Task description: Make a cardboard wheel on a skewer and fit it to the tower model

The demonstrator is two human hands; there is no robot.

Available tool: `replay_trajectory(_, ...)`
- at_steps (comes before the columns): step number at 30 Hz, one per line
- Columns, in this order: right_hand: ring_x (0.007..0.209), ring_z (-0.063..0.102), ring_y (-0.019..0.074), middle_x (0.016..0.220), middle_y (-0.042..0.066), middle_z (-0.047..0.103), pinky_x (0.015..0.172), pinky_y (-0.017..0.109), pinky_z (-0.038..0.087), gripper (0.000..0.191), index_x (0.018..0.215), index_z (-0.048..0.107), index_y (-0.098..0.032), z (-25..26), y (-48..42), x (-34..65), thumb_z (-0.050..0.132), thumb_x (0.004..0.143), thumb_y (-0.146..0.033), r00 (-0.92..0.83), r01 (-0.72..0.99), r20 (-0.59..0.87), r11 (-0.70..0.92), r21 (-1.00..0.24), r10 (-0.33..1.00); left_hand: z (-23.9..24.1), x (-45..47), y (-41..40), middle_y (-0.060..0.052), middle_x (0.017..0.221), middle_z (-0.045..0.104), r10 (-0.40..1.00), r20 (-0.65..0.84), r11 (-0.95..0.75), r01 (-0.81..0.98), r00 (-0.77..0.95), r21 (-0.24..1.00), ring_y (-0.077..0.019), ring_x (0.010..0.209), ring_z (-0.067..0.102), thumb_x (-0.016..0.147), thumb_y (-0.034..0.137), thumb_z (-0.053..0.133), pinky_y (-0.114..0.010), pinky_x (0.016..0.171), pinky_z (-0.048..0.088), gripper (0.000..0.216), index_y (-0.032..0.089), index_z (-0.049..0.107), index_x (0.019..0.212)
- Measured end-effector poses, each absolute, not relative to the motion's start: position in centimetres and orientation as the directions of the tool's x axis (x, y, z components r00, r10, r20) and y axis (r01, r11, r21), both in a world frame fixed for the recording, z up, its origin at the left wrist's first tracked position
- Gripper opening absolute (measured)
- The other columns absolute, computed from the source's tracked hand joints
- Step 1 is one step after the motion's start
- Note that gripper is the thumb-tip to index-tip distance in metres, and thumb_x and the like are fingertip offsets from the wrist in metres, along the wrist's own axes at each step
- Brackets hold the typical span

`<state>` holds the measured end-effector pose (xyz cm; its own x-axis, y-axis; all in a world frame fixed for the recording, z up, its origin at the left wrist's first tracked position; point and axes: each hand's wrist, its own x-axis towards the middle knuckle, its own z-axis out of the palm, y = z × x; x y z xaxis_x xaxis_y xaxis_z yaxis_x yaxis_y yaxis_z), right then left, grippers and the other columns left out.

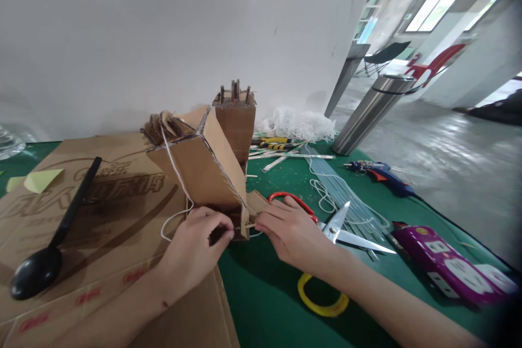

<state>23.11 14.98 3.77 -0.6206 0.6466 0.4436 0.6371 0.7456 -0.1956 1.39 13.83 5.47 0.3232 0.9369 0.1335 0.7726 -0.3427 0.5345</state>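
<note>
A brown cardboard construction leans at the middle, its cut edges dark with glue. White string runs down from its folded top toward my left hand. The fingers of that hand are curled in a pinch at the lower edge of the cardboard; what they hold, if anything, is hidden. On the other side of this edge, my right hand is closed, its fingertips on the end of a thin light stick that pokes out by the cardboard. Partly beneath the right hand and forearm lie open scissors with red and yellow handles.
Behind stands a cardboard tower. A black spoon lies on the flat cardboard sheet. Toward the right are clear glue sticks, a steel flask, a glue gun, a purple case and yellow-black pliers.
</note>
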Motion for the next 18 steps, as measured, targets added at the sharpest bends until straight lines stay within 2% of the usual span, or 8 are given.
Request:
replay_trajectory(4,0.074,0.052,0.019,0.075,0.004,0.064,0.068,0.033,0.027,0.017,0.078,0.061,-0.016,4.08,14.61,22.81,0.052,0.089,-0.007,-0.614,0.637,0.444,0.742,-0.21,0.653,5.42,1.55,13.75,0.0,0.084,0.068,0.927,0.132,-0.364,0.752,0.352,0.55,-0.0194,0.081,0.063,0.081,0.013,0.063,-0.033,0.074,0.051,0.015,0.025,0.071,0.082)
replay_trajectory(7,0.075,0.053,0.0198,0.077,0.004,0.065,0.067,0.032,0.028,0.016,0.078,0.06,-0.017,3.94,14.37,22.49,0.052,0.088,-0.006,-0.62,0.635,0.389,0.727,-0.262,0.681,5.38,1.67,13.54,0.0,0.081,0.068,0.91,0.174,-0.412,0.764,0.377,0.496,-0.02,0.08,0.063,0.081,0.014,0.064,-0.033,0.074,0.051,0.014,0.025,0.072,0.082)
replay_trajectory(11,0.074,0.055,0.02,0.076,0.004,0.066,0.069,0.033,0.032,0.016,0.079,0.06,-0.017,3.6,14.32,22.25,0.051,0.09,-0.009,-0.598,0.646,0.354,0.694,-0.318,0.719,5.44,1.66,13.45,0.0,0.073,0.066,0.884,0.241,-0.467,0.777,0.4,0.423,-0.0201,0.073,0.062,0.083,0.016,0.061,-0.039,0.079,0.049,0.012,0.024,0.07,0.085)
replay_trajectory(18,0.081,0.061,0.0219,0.083,0.005,0.068,0.072,0.035,0.039,0.013,0.085,0.062,-0.018,4.29,14.54,22.92,0.051,0.093,-0.014,-0.608,0.642,0.244,0.649,-0.409,0.755,5.61,1.63,13.42,0.001,0.073,0.068,0.881,0.245,-0.471,0.798,0.405,0.377,-0.0202,0.072,0.061,0.081,0.014,0.062,-0.04,0.078,0.047,0.012,0.023,0.07,0.085)
